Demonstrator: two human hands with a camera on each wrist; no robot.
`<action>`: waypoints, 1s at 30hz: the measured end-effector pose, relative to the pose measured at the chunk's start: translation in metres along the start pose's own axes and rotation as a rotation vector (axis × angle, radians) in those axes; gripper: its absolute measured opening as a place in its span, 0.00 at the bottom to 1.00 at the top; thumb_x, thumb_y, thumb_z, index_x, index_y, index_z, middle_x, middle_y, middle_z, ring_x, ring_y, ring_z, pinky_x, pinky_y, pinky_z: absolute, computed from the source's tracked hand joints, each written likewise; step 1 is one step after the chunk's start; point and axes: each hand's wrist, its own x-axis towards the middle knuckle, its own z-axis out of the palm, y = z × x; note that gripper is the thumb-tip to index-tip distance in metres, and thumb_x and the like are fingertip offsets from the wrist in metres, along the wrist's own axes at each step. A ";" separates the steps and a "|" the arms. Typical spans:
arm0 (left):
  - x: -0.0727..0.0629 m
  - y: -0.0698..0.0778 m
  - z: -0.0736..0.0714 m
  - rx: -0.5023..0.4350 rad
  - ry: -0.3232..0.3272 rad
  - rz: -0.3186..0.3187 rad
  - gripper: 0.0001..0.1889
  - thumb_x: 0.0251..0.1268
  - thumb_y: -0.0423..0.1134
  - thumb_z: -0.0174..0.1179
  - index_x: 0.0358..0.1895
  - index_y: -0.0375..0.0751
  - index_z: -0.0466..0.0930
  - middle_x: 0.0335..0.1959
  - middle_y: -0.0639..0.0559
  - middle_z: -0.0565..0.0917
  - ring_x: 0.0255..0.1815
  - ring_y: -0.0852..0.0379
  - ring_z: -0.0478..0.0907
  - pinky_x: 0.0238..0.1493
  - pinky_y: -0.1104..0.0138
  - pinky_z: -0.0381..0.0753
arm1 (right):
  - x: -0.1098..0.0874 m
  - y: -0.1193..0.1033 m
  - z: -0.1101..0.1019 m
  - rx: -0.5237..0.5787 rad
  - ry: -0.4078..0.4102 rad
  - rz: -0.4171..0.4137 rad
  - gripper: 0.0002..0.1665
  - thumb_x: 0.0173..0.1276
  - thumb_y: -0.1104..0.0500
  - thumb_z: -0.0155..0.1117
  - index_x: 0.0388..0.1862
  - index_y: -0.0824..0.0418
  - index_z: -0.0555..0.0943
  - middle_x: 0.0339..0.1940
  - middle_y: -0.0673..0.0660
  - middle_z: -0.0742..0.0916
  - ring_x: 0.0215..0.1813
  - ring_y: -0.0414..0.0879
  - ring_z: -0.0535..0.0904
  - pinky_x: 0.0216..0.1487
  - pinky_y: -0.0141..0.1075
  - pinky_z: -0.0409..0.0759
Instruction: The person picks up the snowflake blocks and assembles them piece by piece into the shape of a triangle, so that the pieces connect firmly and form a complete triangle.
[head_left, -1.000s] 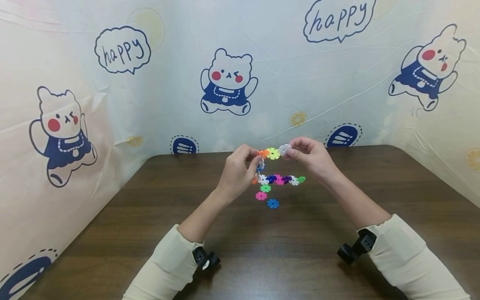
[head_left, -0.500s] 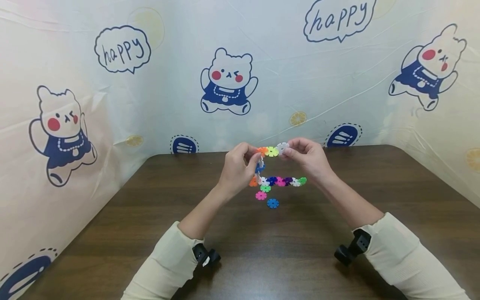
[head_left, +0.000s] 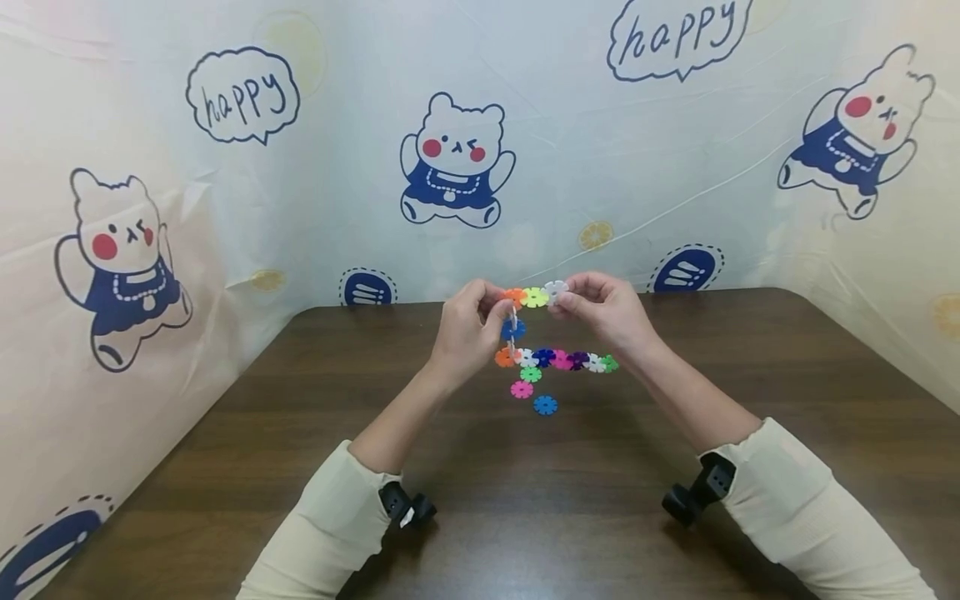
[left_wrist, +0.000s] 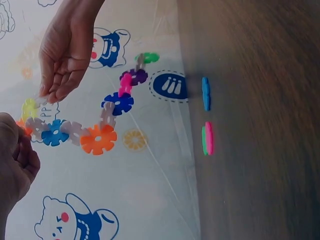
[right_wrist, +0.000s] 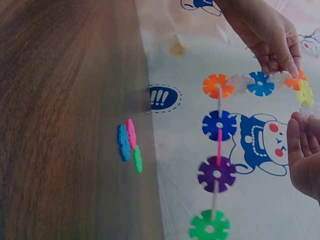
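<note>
A chain of slotted plastic snowflake discs hangs above the table, bent at two corners. My left hand (head_left: 468, 337) pinches the upper orange disc (head_left: 514, 297) at one corner. My right hand (head_left: 613, 312) pinches the white disc (head_left: 555, 292) at the chain's end, with a yellow disc (head_left: 535, 297) between the hands. Below, a blue disc (left_wrist: 54, 133) and white ones lead to the lower orange disc (left_wrist: 99, 139). From there the lower row runs through a dark blue disc (right_wrist: 219, 125), a pink one and a purple disc (right_wrist: 216, 174) to a green disc (right_wrist: 209, 226).
Three loose discs lie on the brown table (head_left: 480, 517): a green disc (head_left: 531, 375), a pink disc (head_left: 522, 389) and a blue disc (head_left: 546, 405). A printed cloth (head_left: 322, 183) with bear drawings hangs behind and beside the table.
Both hands have shifted slightly left and up with the chain. The lower orange disc now shows more clearly beside my left hand. The loose discs have stayed in place.
</note>
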 end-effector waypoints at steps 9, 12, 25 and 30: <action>0.003 0.000 -0.002 0.008 -0.030 -0.029 0.04 0.61 0.31 0.59 0.35 0.33 0.76 0.29 0.49 0.77 0.29 0.59 0.73 0.33 0.70 0.77 | 0.003 0.001 -0.003 0.014 -0.014 0.012 0.07 0.64 0.62 0.61 0.37 0.67 0.77 0.31 0.53 0.85 0.37 0.48 0.83 0.45 0.36 0.78; 0.003 0.000 -0.001 0.024 -0.023 -0.057 0.06 0.63 0.34 0.59 0.36 0.34 0.77 0.30 0.50 0.77 0.30 0.59 0.73 0.35 0.70 0.77 | 0.003 0.003 -0.003 0.019 -0.020 0.016 0.06 0.64 0.63 0.61 0.37 0.67 0.77 0.31 0.52 0.85 0.38 0.50 0.83 0.46 0.36 0.78; 0.010 0.003 0.005 0.046 -0.073 -0.072 0.07 0.62 0.37 0.60 0.38 0.36 0.79 0.33 0.50 0.80 0.33 0.60 0.74 0.36 0.69 0.77 | 0.002 0.008 0.010 0.011 -0.107 0.015 0.07 0.65 0.64 0.60 0.38 0.68 0.76 0.31 0.52 0.84 0.40 0.52 0.83 0.47 0.39 0.78; 0.008 0.002 0.006 0.035 -0.085 -0.058 0.06 0.62 0.35 0.60 0.37 0.36 0.79 0.32 0.50 0.80 0.33 0.60 0.75 0.38 0.71 0.77 | 0.002 0.008 0.013 0.005 -0.119 0.024 0.08 0.65 0.63 0.60 0.39 0.68 0.76 0.31 0.52 0.84 0.41 0.53 0.82 0.47 0.39 0.78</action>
